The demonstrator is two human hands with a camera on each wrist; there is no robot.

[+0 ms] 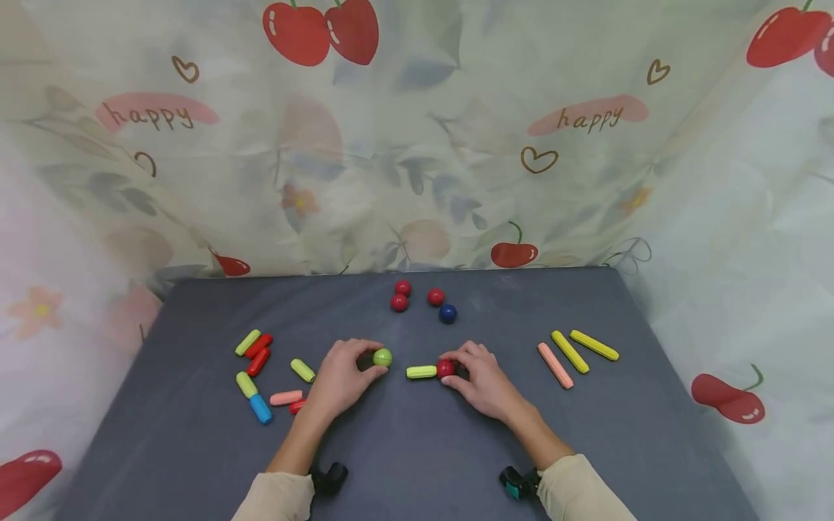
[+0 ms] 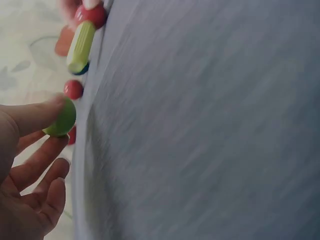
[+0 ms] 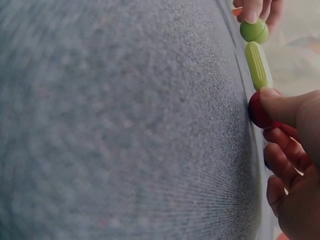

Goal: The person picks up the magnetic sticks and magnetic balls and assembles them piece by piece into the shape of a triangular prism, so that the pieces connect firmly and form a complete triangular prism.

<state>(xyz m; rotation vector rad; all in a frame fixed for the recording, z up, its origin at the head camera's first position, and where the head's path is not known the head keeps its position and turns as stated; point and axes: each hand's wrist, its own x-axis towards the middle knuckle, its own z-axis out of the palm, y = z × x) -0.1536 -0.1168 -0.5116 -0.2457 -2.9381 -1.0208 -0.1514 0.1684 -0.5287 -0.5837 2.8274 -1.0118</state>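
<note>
Between thumb and fingers, my left hand pinches a green ball near the middle of the table. Across from it, my right hand pinches a red ball. A short yellow-green ribbed rod extends from the red ball toward the green one, its end against the red ball. In the head view a gap separates the rod's free end from the green ball. The right wrist view shows the rod lined up between both balls, and the left wrist view shows the green ball held by the fingertips.
Several short rods lie at the left, among them a red rod and a blue rod joined to a yellow-green one. Three red balls and a blue ball sit at the back. Longer rods, one pink, lie at the right.
</note>
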